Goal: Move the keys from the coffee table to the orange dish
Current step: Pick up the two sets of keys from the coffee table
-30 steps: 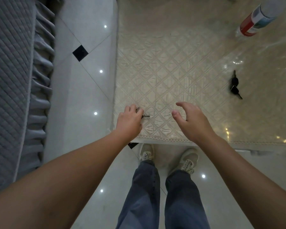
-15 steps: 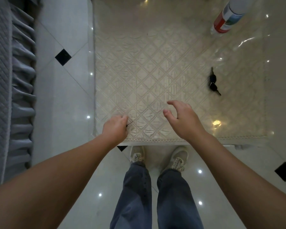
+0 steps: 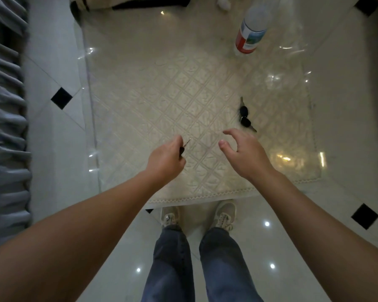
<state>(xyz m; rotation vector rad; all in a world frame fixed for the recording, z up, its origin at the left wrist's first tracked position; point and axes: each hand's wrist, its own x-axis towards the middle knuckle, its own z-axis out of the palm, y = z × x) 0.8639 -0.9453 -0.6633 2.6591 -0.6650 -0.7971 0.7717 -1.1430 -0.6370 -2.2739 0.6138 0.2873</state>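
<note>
My left hand (image 3: 165, 159) is closed around a black-headed key (image 3: 183, 147), whose metal blade sticks out past my fingers, above the coffee table (image 3: 140, 88). A second pair of black keys (image 3: 245, 118) lies on the cream quilted cloth, just beyond my right hand (image 3: 243, 153). That hand hovers with its fingers curled apart and nothing in it, a short way from the pair. No orange dish is in view.
A white spray bottle with a red band (image 3: 250, 29) lies at the far right of the table. A grey quilted sofa (image 3: 4, 105) runs along the left. Glossy white floor tiles with black insets (image 3: 61, 98) surround the table; my shoes (image 3: 225, 214) stand at its near edge.
My left hand closed on the key at the table's near left and lifted it toward the middle. My right hand now hovers closer to the key pair. The camera shifted over the table.
</note>
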